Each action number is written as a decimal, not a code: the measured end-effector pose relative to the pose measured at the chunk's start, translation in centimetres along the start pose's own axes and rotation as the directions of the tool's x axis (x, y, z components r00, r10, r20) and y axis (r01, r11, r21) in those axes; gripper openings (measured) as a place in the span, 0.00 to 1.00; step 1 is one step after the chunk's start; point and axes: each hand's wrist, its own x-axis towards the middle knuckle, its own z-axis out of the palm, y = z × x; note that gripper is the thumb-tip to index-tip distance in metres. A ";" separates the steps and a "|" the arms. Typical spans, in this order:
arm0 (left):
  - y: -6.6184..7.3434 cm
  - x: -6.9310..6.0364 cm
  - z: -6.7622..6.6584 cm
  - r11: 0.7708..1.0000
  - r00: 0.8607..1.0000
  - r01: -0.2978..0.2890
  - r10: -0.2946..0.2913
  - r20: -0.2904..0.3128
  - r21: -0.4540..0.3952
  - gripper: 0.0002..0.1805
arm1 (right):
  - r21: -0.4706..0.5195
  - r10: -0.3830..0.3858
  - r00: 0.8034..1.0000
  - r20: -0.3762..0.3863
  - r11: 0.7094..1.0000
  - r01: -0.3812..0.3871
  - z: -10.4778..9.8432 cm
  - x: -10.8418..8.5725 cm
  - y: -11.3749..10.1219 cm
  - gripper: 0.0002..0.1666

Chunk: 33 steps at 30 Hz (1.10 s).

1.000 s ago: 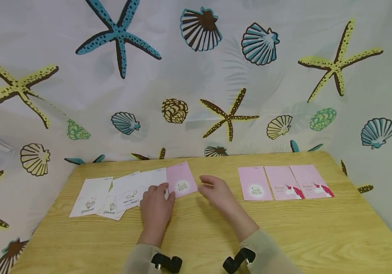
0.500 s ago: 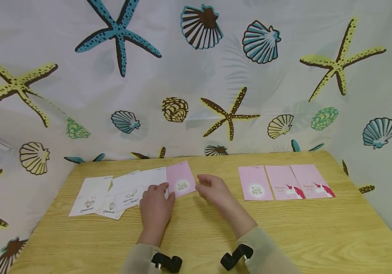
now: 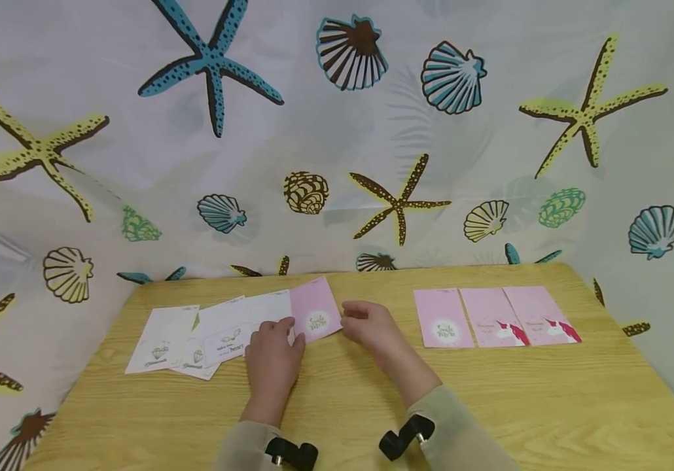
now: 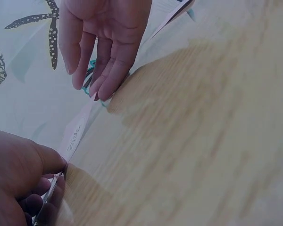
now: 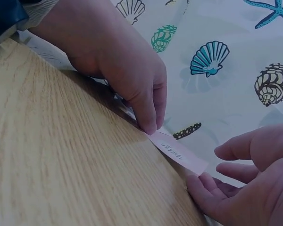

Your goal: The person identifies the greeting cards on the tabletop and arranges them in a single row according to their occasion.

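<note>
A pink "Smile More" card (image 3: 316, 311) lies tilted at the right end of an overlapping row of white cards. My left hand (image 3: 273, 353) sits over the join between this card and the white card (image 3: 266, 305) beside it. Its thumb and curled fingers meet at the pink card's left edge in the right wrist view, partly hiding the white card. At the pink card's lower right corner, my right hand (image 3: 372, 327) has its fingertips touching or almost touching, with the fingers loosely bent. The left wrist view shows both hands at the card's two ends.
Further left are white cards with a diamond print (image 3: 163, 340) and a heart print (image 3: 228, 344), overlapping. Another pink "Smile More" card (image 3: 440, 311) and two unicorn cards (image 3: 493, 311) stand in a row at right on the wooden table (image 3: 519, 405). A patterned cloth (image 3: 313, 131) hangs behind.
The head view has shifted slightly. Earlier my right hand moved a little left toward the pink card's corner; my left hand and the cards hold their places.
</note>
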 end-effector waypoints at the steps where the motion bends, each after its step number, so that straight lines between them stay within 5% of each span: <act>1: 0.0 0.0 0.0 1.000 1.000 0.001 -0.001 0.000 0.001 0.22 | 0.007 0.002 1.000 -0.004 1.000 -0.002 0.1 0.1 -0.1 0.29; 15: 0.3 -0.2 0.0 1.000 1.000 -0.014 0.014 -0.025 0.005 0.20 | -0.102 -0.003 0.997 -0.074 0.995 -0.005 0.5 1.5 0.6 0.25; 21: 0.4 -0.1 -0.4 0.999 0.997 -0.026 0.023 -0.079 -0.032 0.18 | -0.053 -0.002 0.995 -0.097 0.999 -0.003 0.4 1.3 0.5 0.23; 33: 2.1 0.0 -0.6 0.989 0.998 0.017 -0.025 -0.055 -0.150 0.20 | 0.055 0.024 0.994 -0.102 0.998 -0.019 -0.8 0.1 0.3 0.23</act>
